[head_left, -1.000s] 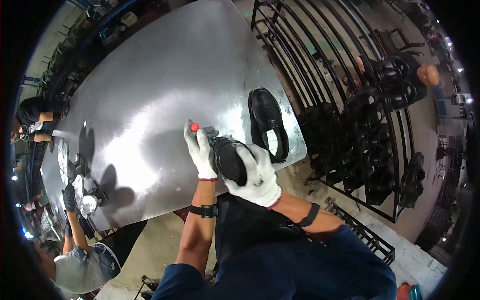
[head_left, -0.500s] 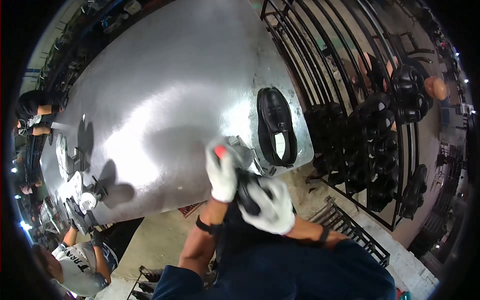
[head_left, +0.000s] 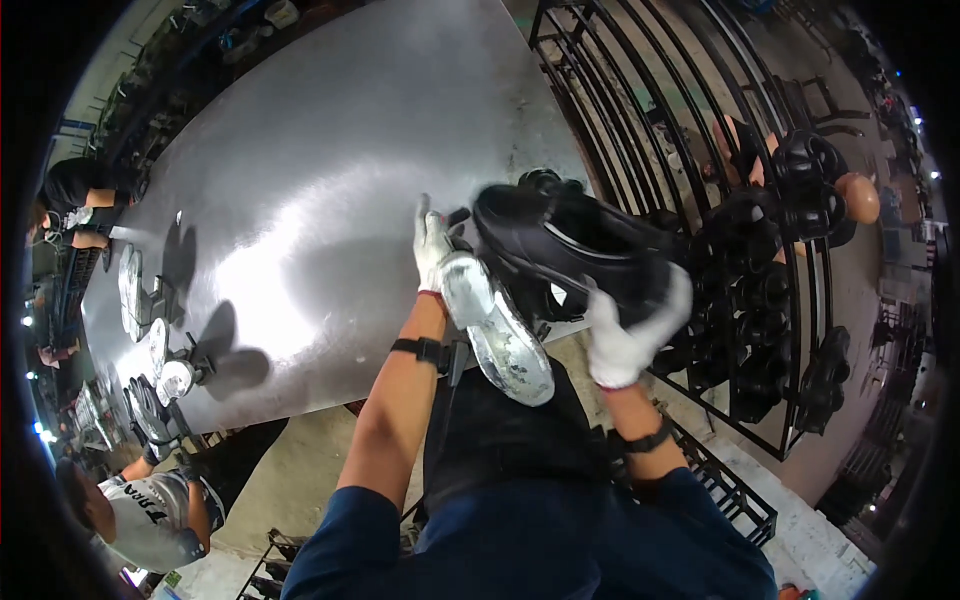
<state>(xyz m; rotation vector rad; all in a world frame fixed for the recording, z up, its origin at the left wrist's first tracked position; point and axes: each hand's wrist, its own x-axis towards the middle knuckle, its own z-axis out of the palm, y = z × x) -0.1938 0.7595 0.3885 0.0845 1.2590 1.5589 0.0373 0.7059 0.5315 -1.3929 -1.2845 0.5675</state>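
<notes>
Both gloved hands have lifted the black shoe (head_left: pixel 575 250) off the table (head_left: pixel 330 190), above its near edge: right hand (head_left: pixel 630 335) clamped on its right end, left hand (head_left: pixel 438 250) clasping the silvery last (head_left: pixel 497 330) at its left.

You are looking down on a broad, shiny metal surface (head_left: pixel 330 200) filling the view from nine to twelve o'clock. A black barred rack (head_left: pixel 700 150) holding dark shoes stands at two to four o'clock. Bare concrete floor (head_left: pixel 300 470) shows at seven o'clock, small lights glinting at the rim.
</notes>
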